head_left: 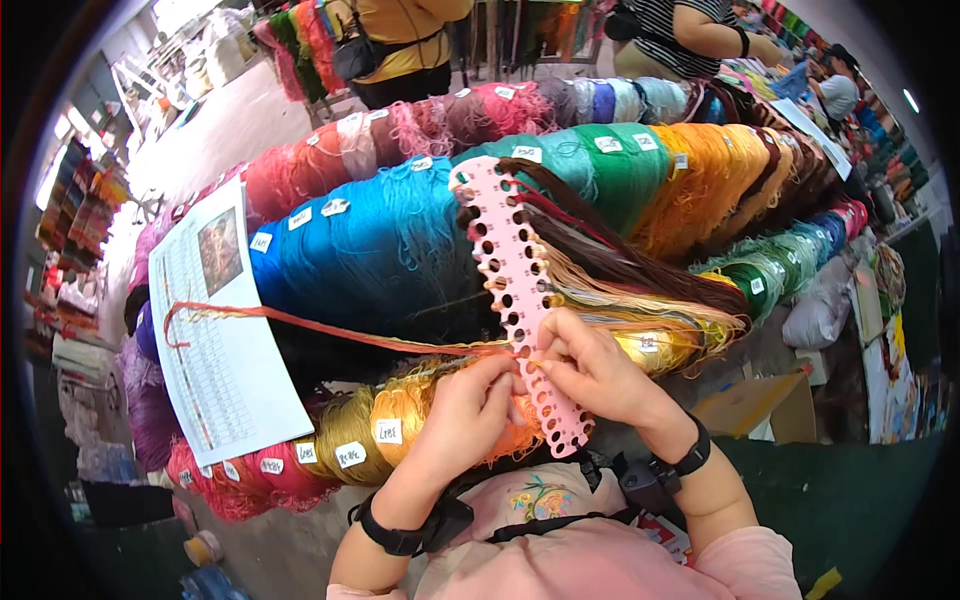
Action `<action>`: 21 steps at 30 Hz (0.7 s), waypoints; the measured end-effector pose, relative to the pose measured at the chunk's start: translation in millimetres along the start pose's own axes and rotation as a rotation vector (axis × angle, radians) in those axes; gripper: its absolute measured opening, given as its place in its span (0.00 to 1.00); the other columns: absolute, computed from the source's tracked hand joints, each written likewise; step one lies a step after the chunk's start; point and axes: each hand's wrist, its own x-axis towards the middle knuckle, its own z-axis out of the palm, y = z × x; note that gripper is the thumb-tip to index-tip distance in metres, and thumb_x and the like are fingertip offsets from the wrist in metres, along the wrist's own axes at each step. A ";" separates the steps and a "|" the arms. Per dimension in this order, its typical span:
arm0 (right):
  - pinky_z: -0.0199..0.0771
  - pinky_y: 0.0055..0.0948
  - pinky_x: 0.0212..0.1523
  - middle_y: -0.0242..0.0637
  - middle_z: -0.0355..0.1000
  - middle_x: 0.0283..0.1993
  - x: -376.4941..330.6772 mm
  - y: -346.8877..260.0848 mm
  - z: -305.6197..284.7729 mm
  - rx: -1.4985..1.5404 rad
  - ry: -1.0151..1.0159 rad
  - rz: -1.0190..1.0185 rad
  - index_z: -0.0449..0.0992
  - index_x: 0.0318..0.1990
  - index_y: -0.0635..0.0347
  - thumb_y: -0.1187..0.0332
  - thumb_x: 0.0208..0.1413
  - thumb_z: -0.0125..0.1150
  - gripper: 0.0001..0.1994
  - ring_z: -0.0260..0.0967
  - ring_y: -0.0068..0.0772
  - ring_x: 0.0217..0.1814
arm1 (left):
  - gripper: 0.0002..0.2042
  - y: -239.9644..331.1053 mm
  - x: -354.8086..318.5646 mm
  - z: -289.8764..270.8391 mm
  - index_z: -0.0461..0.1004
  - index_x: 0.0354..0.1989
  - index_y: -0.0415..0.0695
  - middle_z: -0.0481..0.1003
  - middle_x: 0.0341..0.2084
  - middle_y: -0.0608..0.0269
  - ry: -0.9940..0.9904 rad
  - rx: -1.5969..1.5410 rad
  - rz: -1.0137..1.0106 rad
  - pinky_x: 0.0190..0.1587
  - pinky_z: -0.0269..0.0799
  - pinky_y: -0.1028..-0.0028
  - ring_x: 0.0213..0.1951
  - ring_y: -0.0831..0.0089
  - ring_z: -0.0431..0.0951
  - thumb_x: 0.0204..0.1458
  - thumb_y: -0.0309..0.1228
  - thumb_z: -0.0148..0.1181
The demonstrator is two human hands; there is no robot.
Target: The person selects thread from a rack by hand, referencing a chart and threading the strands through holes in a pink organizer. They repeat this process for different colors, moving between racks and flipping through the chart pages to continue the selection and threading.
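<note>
Head view shows two bare hands meeting over a pink holed card [517, 285], which slants across the middle of the scene above rows of wound thread, its lower end close to the person's body. The left hand [466, 408] is pinched shut at the card's left edge, its fingertips closed on an orange-red strand [290, 318] that trails away leftward. The right hand [597, 370] grasps the lower part of the card from the right edge, thumb and forefinger drawn together; whether thread is also caught between them cannot be told. From the card's right-hand holes hangs a thick bundle of threads [640, 275], dark brown and red at the top, beige and yellow lower down. The strand's far end curls over a white printed sheet [262, 385], which bears a small dark picture and a grid and rests on the wound threads at the left. Near it sit blue thread [360, 250] and olive thread [345, 432]; beyond the card come green thread [635, 185] and orange thread [700, 195], many with small white labels. To the right stand a cardboard box [795, 405] and a pale plastic bag [818, 315]. Other people stand behind the rows, one in a yellow top [405, 40].
</note>
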 end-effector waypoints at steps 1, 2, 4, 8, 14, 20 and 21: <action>0.61 0.28 0.23 0.38 0.62 0.17 -1.5 -1.3 -3.8 0.003 -0.010 -0.002 0.58 0.31 0.62 0.78 0.42 0.47 0.07 0.62 0.33 0.19 | 0.07 1.3 5.0 2.3 0.65 0.32 0.34 0.69 0.24 0.64 -0.012 -0.009 -0.006 0.20 0.66 0.84 0.21 0.82 0.70 0.51 0.22 0.39; 0.60 0.28 0.22 0.38 0.62 0.17 -3.0 -2.3 -7.9 -0.008 -0.060 0.039 0.59 0.31 0.63 0.78 0.41 0.47 0.07 0.61 0.33 0.18 | 0.07 1.8 7.7 3.5 0.65 0.32 0.34 0.69 0.24 0.64 -0.002 -0.011 -0.011 0.20 0.66 0.84 0.21 0.82 0.70 0.51 0.22 0.39; 0.59 0.28 0.21 0.38 0.62 0.17 -4.9 -4.3 -13.2 -0.014 -0.118 0.072 0.59 0.30 0.63 0.78 0.41 0.47 0.07 0.60 0.34 0.17 | 0.07 3.6 9.6 6.4 0.65 0.32 0.34 0.69 0.24 0.64 -0.051 -0.026 -0.033 0.20 0.66 0.85 0.20 0.82 0.70 0.51 0.22 0.40; 0.55 0.23 0.19 0.33 0.60 0.15 -4.9 0.2 -10.1 0.023 -0.088 0.054 0.59 0.30 0.62 0.78 0.41 0.46 0.06 0.55 0.25 0.16 | 0.07 2.6 10.8 5.9 0.66 0.33 0.34 0.71 0.23 0.61 -0.054 -0.133 -0.054 0.19 0.67 0.81 0.19 0.78 0.71 0.49 0.22 0.42; 0.53 0.18 0.18 0.28 0.59 0.15 -4.9 0.7 -7.1 0.061 -0.027 0.052 0.60 0.30 0.63 0.78 0.42 0.45 0.05 0.53 0.16 0.16 | 0.07 7.1 13.8 6.9 0.66 0.35 0.34 0.71 0.23 0.63 -0.084 -0.219 -0.095 0.18 0.65 0.83 0.16 0.81 0.70 0.49 0.22 0.45; 0.58 0.21 0.19 0.34 0.63 0.17 -7.2 2.7 -1.7 0.071 -0.030 0.050 0.60 0.31 0.64 0.78 0.42 0.46 0.06 0.59 0.24 0.17 | 0.05 -4.8 9.8 11.9 0.66 0.34 0.38 0.70 0.22 0.66 0.002 -0.174 -0.014 0.16 0.59 0.88 0.16 0.85 0.68 0.50 0.25 0.46; 0.60 0.25 0.20 0.39 0.64 0.18 -8.5 3.6 -0.5 0.047 -0.007 0.032 0.60 0.31 0.64 0.78 0.42 0.46 0.07 0.62 0.32 0.16 | 0.05 -4.7 7.6 12.5 0.66 0.34 0.38 0.70 0.22 0.66 -0.001 -0.173 -0.015 0.16 0.59 0.88 0.16 0.85 0.68 0.50 0.25 0.46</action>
